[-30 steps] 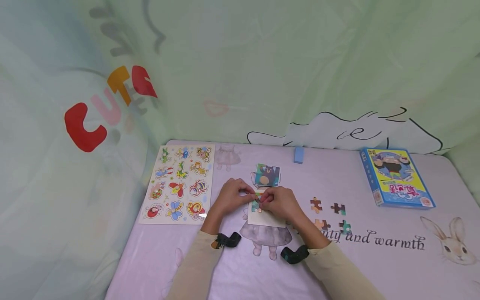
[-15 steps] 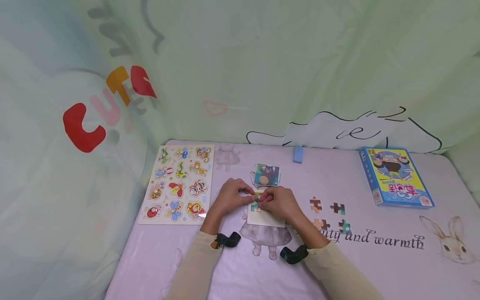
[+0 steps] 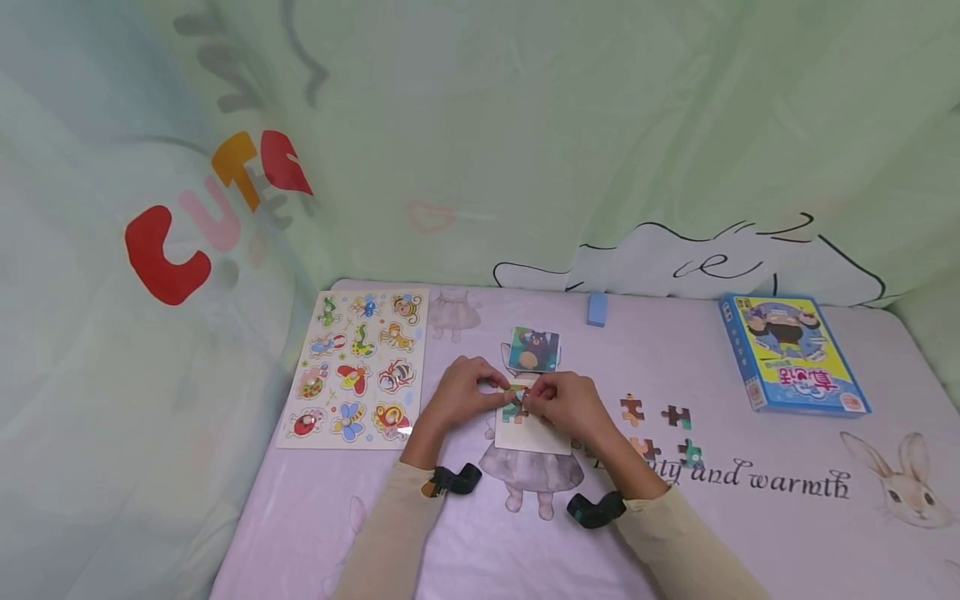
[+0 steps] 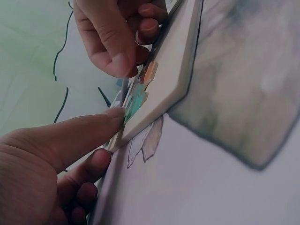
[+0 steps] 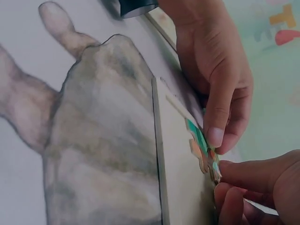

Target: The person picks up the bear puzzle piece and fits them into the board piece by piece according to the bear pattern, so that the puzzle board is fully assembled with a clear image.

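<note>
A cream puzzle board (image 3: 528,437) lies between the hands, with several green and orange jigsaw pieces (image 3: 513,414) in its far left part. My left hand (image 3: 461,392) grips the board's left side, its thumb on the green piece (image 4: 136,105) and its fingers curled by the edge. From the other side my right hand (image 3: 566,404) pinches a small jigsaw piece (image 5: 215,174) between thumb and forefinger, against the placed pieces. Fingertips hide most of that piece. Just beyond the board is a square bear picture card (image 3: 534,350).
Several loose jigsaw pieces (image 3: 677,417) lie right of the right forearm. An insect peg board (image 3: 352,367) is at the left. A blue and yellow box (image 3: 798,354) stands at the right, and a blue block (image 3: 597,310) near the curtain (image 3: 465,167).
My right hand has shifted slightly to the right, showing more of the pieces on the board. The left hand has kept its place.
</note>
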Available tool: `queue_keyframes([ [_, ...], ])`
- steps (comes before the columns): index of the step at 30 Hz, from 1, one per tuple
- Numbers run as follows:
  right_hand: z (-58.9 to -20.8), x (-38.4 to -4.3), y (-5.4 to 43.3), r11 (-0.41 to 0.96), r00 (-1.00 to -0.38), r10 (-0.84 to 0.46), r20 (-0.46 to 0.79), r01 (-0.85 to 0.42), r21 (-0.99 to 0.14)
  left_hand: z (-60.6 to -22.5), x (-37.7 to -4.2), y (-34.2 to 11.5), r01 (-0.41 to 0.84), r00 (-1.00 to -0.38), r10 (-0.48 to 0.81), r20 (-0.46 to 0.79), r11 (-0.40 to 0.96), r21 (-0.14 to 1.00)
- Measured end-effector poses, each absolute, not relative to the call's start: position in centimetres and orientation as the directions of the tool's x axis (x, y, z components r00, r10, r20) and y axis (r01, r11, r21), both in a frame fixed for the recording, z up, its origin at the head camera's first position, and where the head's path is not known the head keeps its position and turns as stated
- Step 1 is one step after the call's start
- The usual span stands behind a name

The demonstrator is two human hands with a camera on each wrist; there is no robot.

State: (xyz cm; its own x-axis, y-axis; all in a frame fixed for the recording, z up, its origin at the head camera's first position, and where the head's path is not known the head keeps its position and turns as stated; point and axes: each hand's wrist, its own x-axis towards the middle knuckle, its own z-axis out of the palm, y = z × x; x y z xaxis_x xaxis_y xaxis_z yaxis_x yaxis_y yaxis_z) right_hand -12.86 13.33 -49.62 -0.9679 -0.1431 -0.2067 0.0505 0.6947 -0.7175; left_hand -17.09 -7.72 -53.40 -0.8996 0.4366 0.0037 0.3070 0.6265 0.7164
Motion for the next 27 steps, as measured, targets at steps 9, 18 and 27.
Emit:
queue_keyframes([
  [9,-50.24,-12.87,13.25,0.710,-0.966,-0.197,-0.165,-0.024,-0.703,-53.36,-17.20,-7.79,0.290,-0.898,0.439,-0.025,0.634,0.717],
  [18,-50.40,-12.75,12.82,0.735,-0.970,-0.161,-0.180,0.004,-0.678,-53.29,-17.10,-7.62,0.286,-0.901,0.433,-0.031,0.647,0.707],
  [27,-50.04,-12.61,12.71,0.763,-0.961,-0.205,-0.186,-0.038,-0.646,-53.36,-17.07,-7.63,0.307,-0.893,0.450,-0.018,0.639,0.705],
])
